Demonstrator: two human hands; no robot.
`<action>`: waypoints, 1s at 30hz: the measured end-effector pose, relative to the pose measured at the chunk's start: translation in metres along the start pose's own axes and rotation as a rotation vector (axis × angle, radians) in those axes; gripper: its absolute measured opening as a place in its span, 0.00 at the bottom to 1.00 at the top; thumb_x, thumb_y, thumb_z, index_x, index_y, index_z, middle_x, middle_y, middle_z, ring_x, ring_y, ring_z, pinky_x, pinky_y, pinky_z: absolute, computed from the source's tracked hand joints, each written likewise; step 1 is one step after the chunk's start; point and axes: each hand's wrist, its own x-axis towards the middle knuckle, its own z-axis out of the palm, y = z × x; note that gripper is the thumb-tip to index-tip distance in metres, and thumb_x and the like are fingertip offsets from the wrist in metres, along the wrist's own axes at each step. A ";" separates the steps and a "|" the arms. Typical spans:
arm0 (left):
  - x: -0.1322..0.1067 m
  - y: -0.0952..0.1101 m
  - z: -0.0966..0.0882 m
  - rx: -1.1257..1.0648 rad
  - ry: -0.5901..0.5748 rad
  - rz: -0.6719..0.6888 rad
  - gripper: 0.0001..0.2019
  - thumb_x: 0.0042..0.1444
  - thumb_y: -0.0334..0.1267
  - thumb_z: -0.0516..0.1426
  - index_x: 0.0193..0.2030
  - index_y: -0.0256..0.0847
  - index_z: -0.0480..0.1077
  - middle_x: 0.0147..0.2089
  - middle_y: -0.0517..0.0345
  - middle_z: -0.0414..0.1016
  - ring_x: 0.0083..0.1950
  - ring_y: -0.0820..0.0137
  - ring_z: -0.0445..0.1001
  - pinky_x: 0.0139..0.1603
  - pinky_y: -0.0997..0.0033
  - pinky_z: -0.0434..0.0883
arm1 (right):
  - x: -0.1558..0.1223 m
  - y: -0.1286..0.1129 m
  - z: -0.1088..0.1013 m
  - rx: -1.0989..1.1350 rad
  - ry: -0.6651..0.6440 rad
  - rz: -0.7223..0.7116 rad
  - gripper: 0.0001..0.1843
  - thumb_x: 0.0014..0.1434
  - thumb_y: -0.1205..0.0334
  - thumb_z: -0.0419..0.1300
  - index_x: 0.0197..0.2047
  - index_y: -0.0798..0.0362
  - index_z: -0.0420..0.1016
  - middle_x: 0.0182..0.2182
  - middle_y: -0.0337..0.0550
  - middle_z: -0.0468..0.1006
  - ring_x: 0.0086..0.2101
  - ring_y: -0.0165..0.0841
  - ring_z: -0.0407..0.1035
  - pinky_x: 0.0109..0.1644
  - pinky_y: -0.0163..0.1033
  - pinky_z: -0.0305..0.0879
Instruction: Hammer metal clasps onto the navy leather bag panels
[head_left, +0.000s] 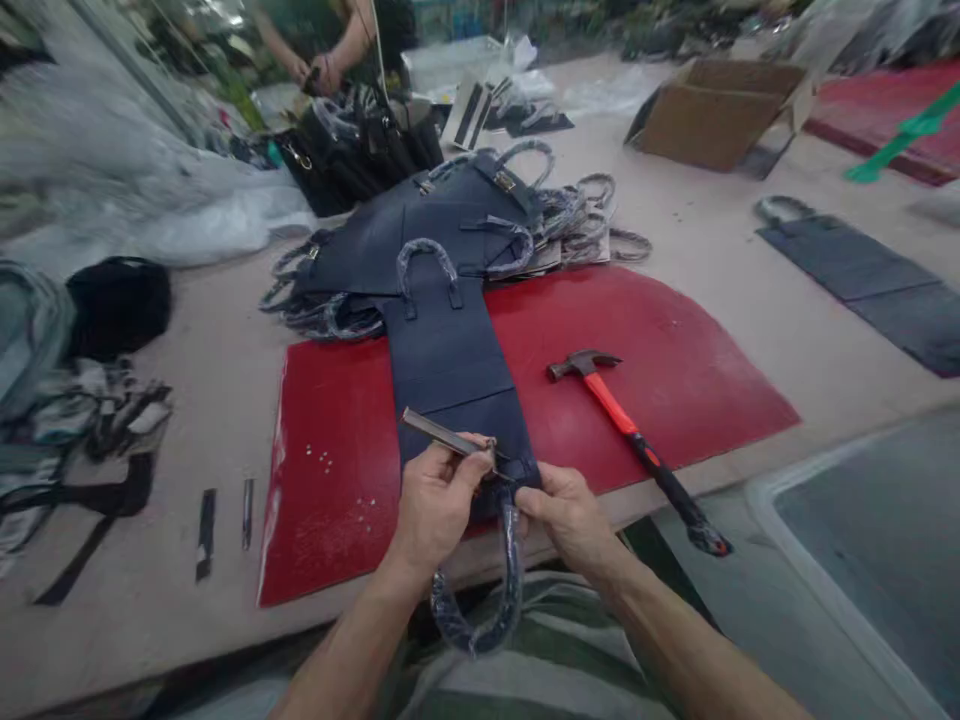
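Note:
A dark blue bag panel [450, 350] lies lengthwise in front of me, one wrapped handle [426, 262] at its far end. Its other plastic-wrapped handle [480, 625] hangs over the table edge towards my lap. With thumb and fingers closed, my left hand [442, 497] grips a slim metal bar-shaped tool [439, 430], whose exact kind I cannot make out. The tool slants over the panel's near end. Beside it my right hand [566, 510] pinches the panel's near edge by the handle's base. Both hands' fingertips partly hide that spot.
Under the panel is a red board [630, 340] with a claw hammer [626, 425] on its right part. Stacked bag panels [360, 240] lie beyond. A cardboard box [716, 115] stands back right; another panel [862, 275] lies right. Across the table are another person's hands [326, 72].

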 end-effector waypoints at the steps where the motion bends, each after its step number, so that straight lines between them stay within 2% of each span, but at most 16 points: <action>1: 0.001 0.000 0.000 -0.008 -0.001 -0.004 0.10 0.56 0.41 0.64 0.40 0.37 0.77 0.39 0.53 0.82 0.31 0.75 0.75 0.29 0.82 0.71 | -0.001 -0.001 0.001 0.001 0.001 -0.006 0.15 0.55 0.52 0.67 0.28 0.57 0.76 0.20 0.39 0.74 0.22 0.28 0.66 0.29 0.32 0.61; 8: 0.001 -0.004 -0.001 0.030 -0.021 0.047 0.09 0.58 0.40 0.63 0.42 0.38 0.77 0.42 0.53 0.82 0.31 0.75 0.75 0.30 0.81 0.71 | -0.002 0.001 -0.001 0.055 -0.010 -0.011 0.15 0.55 0.53 0.68 0.29 0.57 0.76 0.21 0.39 0.75 0.21 0.28 0.67 0.27 0.32 0.62; 16: 0.000 -0.007 -0.004 0.171 -0.044 0.159 0.08 0.60 0.38 0.61 0.44 0.39 0.77 0.45 0.52 0.82 0.43 0.68 0.81 0.45 0.73 0.78 | -0.002 -0.003 0.001 0.044 -0.016 0.003 0.16 0.55 0.52 0.68 0.29 0.57 0.76 0.20 0.39 0.75 0.21 0.28 0.67 0.27 0.32 0.62; 20: -0.003 -0.012 -0.006 0.260 -0.036 0.278 0.07 0.61 0.35 0.60 0.45 0.39 0.77 0.47 0.51 0.81 0.48 0.65 0.81 0.50 0.68 0.78 | -0.005 -0.007 0.005 -0.013 0.011 0.022 0.16 0.54 0.51 0.67 0.30 0.57 0.76 0.20 0.39 0.74 0.22 0.28 0.66 0.28 0.33 0.62; 24: -0.009 -0.016 -0.007 0.316 -0.011 0.495 0.06 0.61 0.31 0.60 0.44 0.39 0.75 0.49 0.51 0.81 0.51 0.65 0.80 0.56 0.65 0.77 | -0.006 -0.007 0.007 -0.046 0.029 0.032 0.15 0.54 0.51 0.66 0.30 0.56 0.75 0.20 0.38 0.73 0.22 0.28 0.65 0.28 0.33 0.61; 27: -0.014 -0.019 -0.006 0.337 -0.001 0.625 0.09 0.60 0.27 0.60 0.47 0.39 0.74 0.51 0.50 0.80 0.54 0.65 0.79 0.59 0.63 0.76 | -0.006 -0.007 0.007 -0.076 0.029 0.019 0.14 0.55 0.53 0.65 0.30 0.56 0.75 0.21 0.38 0.73 0.23 0.29 0.65 0.29 0.34 0.62; 30: -0.021 -0.024 -0.005 0.330 0.009 0.675 0.13 0.60 0.24 0.60 0.50 0.39 0.72 0.54 0.49 0.78 0.57 0.64 0.77 0.62 0.60 0.75 | -0.006 -0.008 0.006 -0.101 0.024 0.024 0.12 0.55 0.54 0.65 0.31 0.56 0.76 0.22 0.38 0.73 0.24 0.29 0.66 0.30 0.34 0.62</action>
